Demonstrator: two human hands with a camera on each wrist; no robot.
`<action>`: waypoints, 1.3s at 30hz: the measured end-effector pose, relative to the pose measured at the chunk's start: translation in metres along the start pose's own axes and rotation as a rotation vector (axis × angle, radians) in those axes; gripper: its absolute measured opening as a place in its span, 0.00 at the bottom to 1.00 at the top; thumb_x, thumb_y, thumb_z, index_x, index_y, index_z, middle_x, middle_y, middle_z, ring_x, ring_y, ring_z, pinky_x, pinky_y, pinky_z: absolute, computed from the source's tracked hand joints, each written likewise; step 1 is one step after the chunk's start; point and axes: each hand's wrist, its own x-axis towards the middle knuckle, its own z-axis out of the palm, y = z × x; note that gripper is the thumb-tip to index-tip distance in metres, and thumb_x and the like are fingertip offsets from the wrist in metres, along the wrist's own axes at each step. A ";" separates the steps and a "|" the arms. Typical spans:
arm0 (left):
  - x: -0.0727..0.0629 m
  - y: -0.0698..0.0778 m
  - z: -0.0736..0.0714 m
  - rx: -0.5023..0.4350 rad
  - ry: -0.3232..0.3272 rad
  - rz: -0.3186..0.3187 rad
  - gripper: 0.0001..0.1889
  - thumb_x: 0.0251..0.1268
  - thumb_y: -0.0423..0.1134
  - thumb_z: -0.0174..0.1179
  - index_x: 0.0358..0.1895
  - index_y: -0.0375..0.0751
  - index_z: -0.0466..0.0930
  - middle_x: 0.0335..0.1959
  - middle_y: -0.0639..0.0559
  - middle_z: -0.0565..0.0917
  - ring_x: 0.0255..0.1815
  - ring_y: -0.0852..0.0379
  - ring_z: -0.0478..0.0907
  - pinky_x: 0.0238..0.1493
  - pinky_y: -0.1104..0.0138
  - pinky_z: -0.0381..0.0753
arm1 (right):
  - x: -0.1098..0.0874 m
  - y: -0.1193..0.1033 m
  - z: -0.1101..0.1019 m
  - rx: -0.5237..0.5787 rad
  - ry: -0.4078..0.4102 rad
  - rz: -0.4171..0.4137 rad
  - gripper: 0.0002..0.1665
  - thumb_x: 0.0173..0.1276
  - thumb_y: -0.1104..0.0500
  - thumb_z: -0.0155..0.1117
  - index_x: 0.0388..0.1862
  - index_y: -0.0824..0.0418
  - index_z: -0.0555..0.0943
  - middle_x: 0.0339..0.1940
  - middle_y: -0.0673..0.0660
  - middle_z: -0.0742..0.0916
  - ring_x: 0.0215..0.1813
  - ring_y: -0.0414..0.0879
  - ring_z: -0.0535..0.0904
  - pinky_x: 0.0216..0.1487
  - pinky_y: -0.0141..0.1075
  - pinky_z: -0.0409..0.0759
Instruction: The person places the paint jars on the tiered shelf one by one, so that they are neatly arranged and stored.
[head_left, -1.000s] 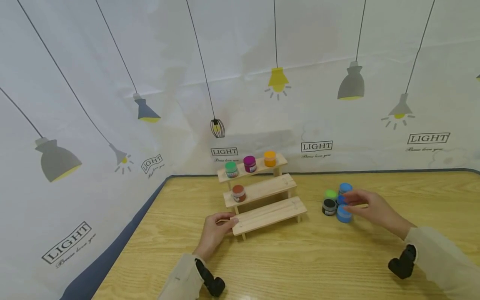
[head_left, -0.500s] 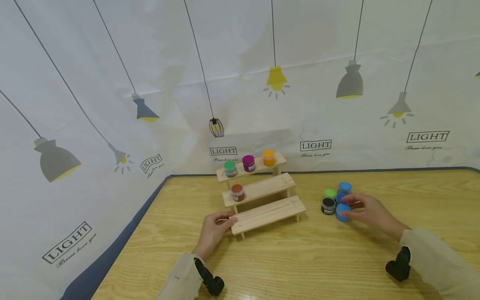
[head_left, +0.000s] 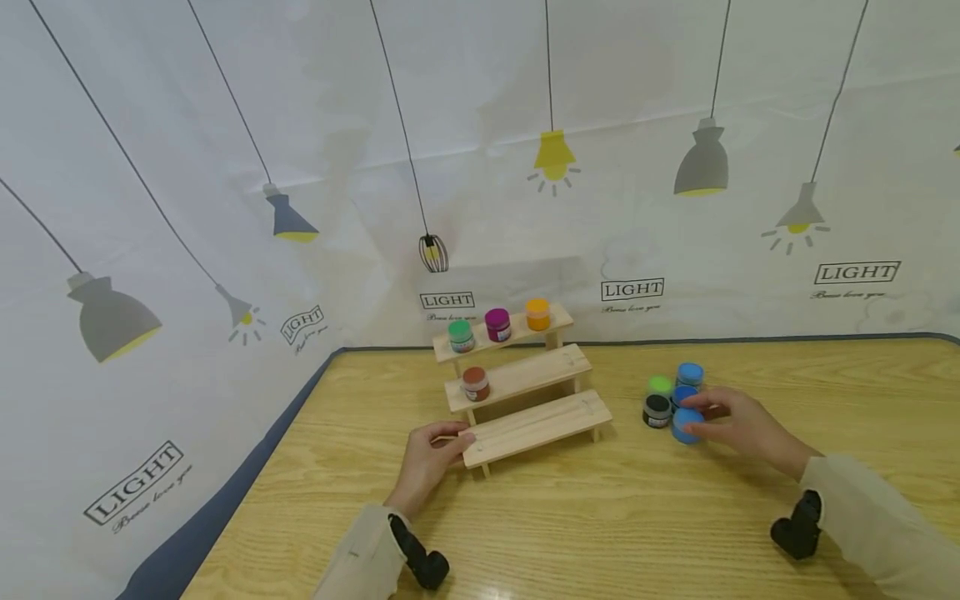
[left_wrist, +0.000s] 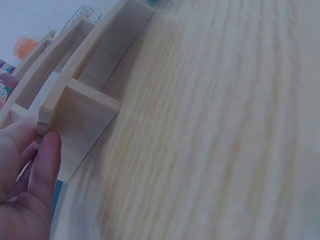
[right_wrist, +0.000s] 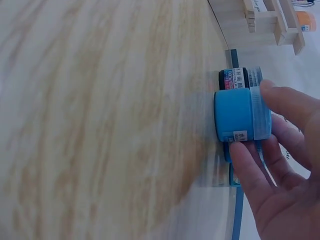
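Note:
A three-step wooden display stand (head_left: 536,427) stands on the table, and my left hand (head_left: 425,467) pinches the left end of its lowest step. In the left wrist view, thumb and fingers (left_wrist: 46,162) press that step from above and below. To the right, my right hand (head_left: 750,429) has thumb and fingers around a light blue paint jar (right_wrist: 235,116), which appears upright on the table. Close about it are a black jar (head_left: 657,411), a lime green jar (head_left: 661,386), a dark blue jar (head_left: 684,397) and another blue jar (head_left: 690,375).
Green (head_left: 461,336), purple (head_left: 498,325) and orange (head_left: 537,314) jars line the stand's top step. One brown-red jar (head_left: 476,383) sits at the left of the middle step. A white lamp-printed backdrop (head_left: 495,200) rises behind the table (head_left: 585,533).
My right hand has moved slightly down and left, and its thumb and fingers have closed in on the light blue paint jar. The left hand keeps its grip on the stand.

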 end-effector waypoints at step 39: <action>0.000 -0.002 -0.001 0.007 -0.001 -0.008 0.15 0.54 0.38 0.62 0.42 0.30 0.79 0.39 0.43 0.79 0.34 0.56 0.79 0.35 0.65 0.80 | -0.003 0.001 0.001 0.008 -0.098 0.038 0.29 0.56 0.57 0.65 0.51 0.74 0.70 0.48 0.69 0.76 0.48 0.61 0.73 0.44 0.45 0.75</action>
